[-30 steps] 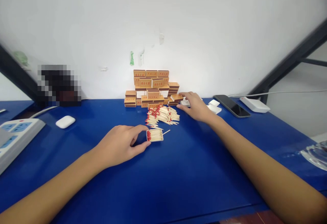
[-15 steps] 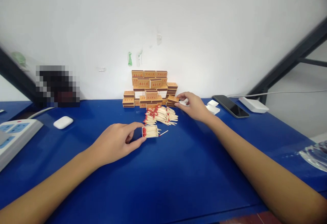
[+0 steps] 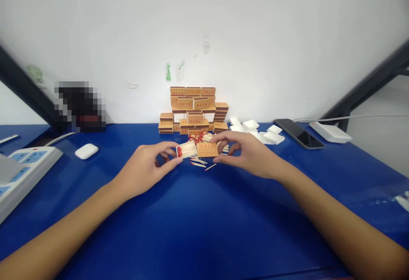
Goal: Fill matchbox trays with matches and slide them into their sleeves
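Between the thumb and fingers of my left hand [image 3: 148, 167] is a white matchbox tray [image 3: 187, 149] filled with red-headed matches. My right hand [image 3: 247, 153] grips an orange matchbox sleeve [image 3: 207, 149] with red print. The sleeve's left end meets or nearly meets the tray's right end; whether the tray has entered it I cannot tell. Behind them lies a heap of loose matches [image 3: 198, 136], partly hidden by the sleeve and my right hand. A few stray matches [image 3: 198, 163] lie in front. Stacked matchboxes [image 3: 193, 104] rise against the wall.
Several white empty trays [image 3: 251, 125] lie right of the stack, beside a dark phone [image 3: 298, 134] and a white box [image 3: 330, 132]. At left are a white earbud case [image 3: 86, 151] and a power strip [image 3: 30, 165] on the blue table [image 3: 191, 229].
My right hand has brought a matchbox sleeve from beside the stack to the tray. My left hand has raised the filled tray slightly and tilted it. The view has shifted a little.
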The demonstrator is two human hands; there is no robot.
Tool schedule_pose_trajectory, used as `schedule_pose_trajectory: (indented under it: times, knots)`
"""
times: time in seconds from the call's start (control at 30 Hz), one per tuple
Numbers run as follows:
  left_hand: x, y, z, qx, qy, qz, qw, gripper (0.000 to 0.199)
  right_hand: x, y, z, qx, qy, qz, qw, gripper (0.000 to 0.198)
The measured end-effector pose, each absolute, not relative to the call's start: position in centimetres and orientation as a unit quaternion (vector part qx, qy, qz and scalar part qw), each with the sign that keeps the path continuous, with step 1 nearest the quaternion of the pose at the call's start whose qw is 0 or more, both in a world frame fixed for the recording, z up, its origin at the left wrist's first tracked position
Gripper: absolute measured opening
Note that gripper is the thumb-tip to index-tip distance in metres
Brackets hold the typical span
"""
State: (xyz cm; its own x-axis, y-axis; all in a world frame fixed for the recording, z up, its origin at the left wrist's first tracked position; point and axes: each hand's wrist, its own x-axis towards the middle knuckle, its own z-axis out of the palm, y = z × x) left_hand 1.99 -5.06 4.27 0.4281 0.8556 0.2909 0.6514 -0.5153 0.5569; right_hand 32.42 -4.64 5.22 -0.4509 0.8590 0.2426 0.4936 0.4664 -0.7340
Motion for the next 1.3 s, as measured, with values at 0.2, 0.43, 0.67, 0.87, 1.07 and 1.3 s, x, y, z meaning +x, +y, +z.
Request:
schedule_pose_trajectory:
  times: [0.2,0.43,0.67,0.87,1.07,1.3]
  knots:
    - [1.9,-5.0,4.4,0.845,0.433,0.265,0.171,0.032,31.9,-5.1,5.0,-0.423,-0.804,0.250,0.335,0.038]
    - [1.8,-5.2,4.1,0.851,0.412,0.262,0.194,0.039,32.1,-5.0,4.8,-0.395,-0.823,0.252,0.323,0.039]
    - [1.6,-4.8,4.0,0.838,0.423,0.265,0.220,0.040,31.9,-5.2,4.8,-0.390,-0.812,0.263,0.346,0.038]
    - [2.1,-5.3,4.2,0.816,0.430,0.281,0.266,0.040,30.6,-6.0,4.3,-0.389,-0.794,0.279,0.376,0.041]
    - [2.7,-6.0,4.2,0.769,0.442,0.323,0.329,0.044,29.3,-7.0,3.7,-0.384,-0.787,0.270,0.400,0.043]
    - [3.4,-6.3,4.6,0.692,0.410,0.313,0.504,0.042,29.1,-7.6,3.5,-0.338,-0.819,0.245,0.393,0.047]
